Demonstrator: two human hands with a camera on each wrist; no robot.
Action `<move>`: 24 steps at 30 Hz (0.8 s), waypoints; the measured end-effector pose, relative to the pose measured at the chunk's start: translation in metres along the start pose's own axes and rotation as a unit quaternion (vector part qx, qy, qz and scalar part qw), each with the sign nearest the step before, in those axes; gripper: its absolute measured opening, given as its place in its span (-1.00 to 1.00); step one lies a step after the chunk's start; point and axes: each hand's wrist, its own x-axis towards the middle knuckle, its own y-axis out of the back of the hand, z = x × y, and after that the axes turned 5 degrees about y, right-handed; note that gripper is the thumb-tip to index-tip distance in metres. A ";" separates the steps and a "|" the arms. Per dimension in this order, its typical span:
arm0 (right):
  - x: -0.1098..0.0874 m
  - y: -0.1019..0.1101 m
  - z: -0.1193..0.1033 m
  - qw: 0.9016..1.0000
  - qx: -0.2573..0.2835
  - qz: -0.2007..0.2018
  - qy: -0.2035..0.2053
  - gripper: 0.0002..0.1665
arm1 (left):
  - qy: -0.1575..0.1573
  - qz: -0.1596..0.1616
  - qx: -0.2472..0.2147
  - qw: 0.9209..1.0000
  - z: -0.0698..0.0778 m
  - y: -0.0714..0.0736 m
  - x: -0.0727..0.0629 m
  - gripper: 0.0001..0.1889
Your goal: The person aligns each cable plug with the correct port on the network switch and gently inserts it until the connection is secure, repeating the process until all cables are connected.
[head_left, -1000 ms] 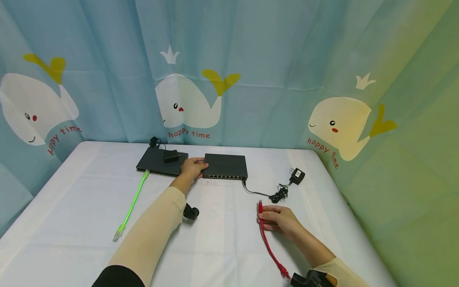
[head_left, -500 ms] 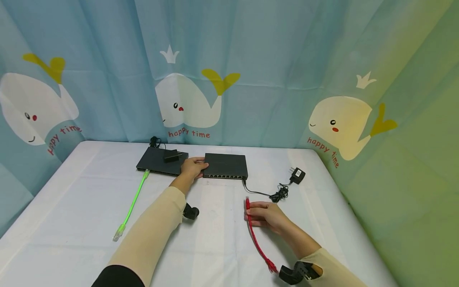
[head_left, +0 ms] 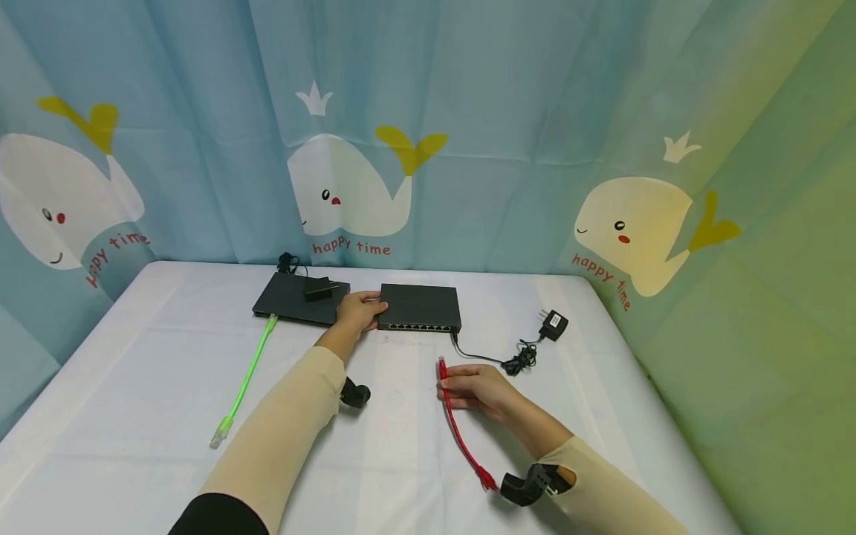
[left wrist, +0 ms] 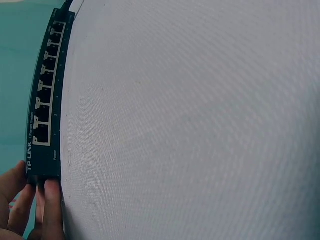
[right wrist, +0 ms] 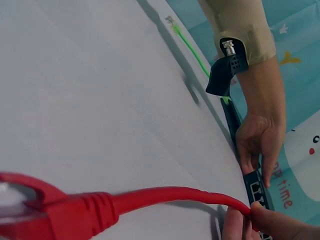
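A black TP-LINK Ethernet switch (head_left: 419,305) lies near the back of the table, its row of ports facing the front. My left hand (head_left: 358,312) holds its left end, thumb on top; in the left wrist view the fingertips (left wrist: 52,192) meet the end of its case. Front of the switch, to the right, my right hand (head_left: 478,388) pinches a short red network cable (right wrist: 165,194) close behind one plug, which points toward the switch. The cable's other plug (right wrist: 75,218) hangs toward my right wrist.
Left of the switch lies another flat black box (head_left: 284,299) with a power adapter (head_left: 317,289) on top. A green network cable (head_left: 248,377) runs from its front edge. The switch's power cord ends in a bundle (head_left: 519,361) and adapter (head_left: 553,325) at right.
My right hand has moved left and a little toward the back with the red network cable, nearing the switch. My left hand has stayed on the switch.
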 end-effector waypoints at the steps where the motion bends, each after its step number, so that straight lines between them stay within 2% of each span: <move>1: 0.003 -0.001 -0.001 1.000 0.003 -0.001 0.000 -0.54 | -0.001 0.001 0.000 1.000 0.000 0.000 0.000 -0.57; 13: 0.025 -0.015 -0.008 1.000 0.003 0.018 -0.014 -0.52 | -0.001 0.006 0.005 1.000 0.000 0.000 0.000 -0.57; 24: 0.043 -0.027 -0.013 0.999 -0.013 0.035 0.000 -0.57 | 0.002 0.019 0.006 1.000 0.001 -0.001 0.005 -0.60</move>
